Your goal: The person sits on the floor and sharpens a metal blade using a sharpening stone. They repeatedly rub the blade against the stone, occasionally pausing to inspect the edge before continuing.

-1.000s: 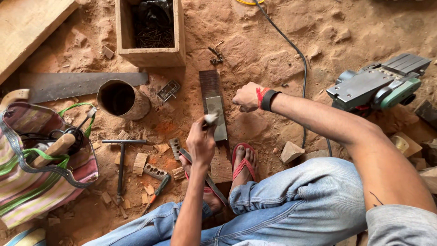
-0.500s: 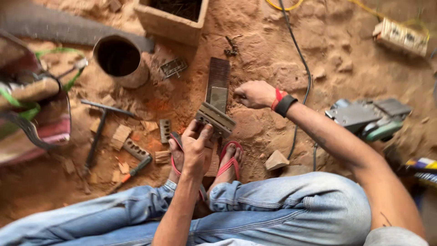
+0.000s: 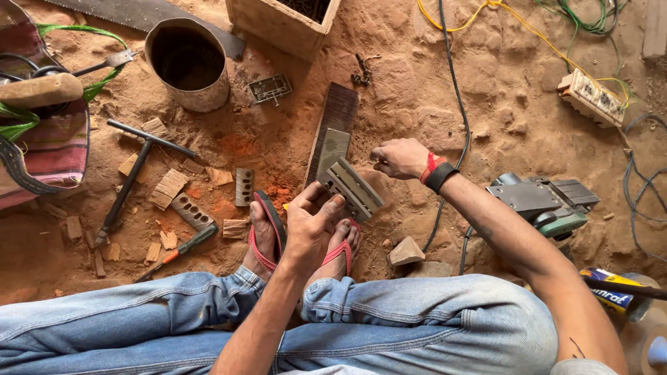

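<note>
Grey grooved metal plate (image 3: pixel 354 187), flat and oblong, held tilted just above the dirt floor (image 3: pixel 417 104), over the near end of a dark wooden plank (image 3: pixel 338 114) and a smaller grey slab (image 3: pixel 332 149) lying on it. Left hand (image 3: pixel 313 226) closed around the plate's lower end, thumb across the top face, fingers curled beneath. Right hand (image 3: pixel 399 158) just beside the plate's upper end, fingers pinched together on something too small to make out; red thread and black band on that wrist. Below the plate, two feet in red flip-flops (image 3: pixel 267 229), jeans-clad legs crossed in front. To the right, near the forearm, a green and grey electric planer (image 3: pixel 545 205) with its black cable (image 3: pixel 451 104) running up across the floor. To the left, scattered wood offcuts (image 3: pixel 170 187), a drilled grey block (image 3: pixel 244 186), a T-shaped metal tool (image 3: pixel 132 173), a screwdriver (image 3: pixel 184 246). Farther up, a round metal can (image 3: pixel 187 62), a small latch plate (image 3: pixel 269 88), a wooden box (image 3: pixel 281 24), a saw blade (image 3: pixel 139 14). At the left edge, a striped cloth bag (image 3: pixel 48 149). At the upper right, a socket strip (image 3: pixel 590 97) with yellow and green wires.
</note>
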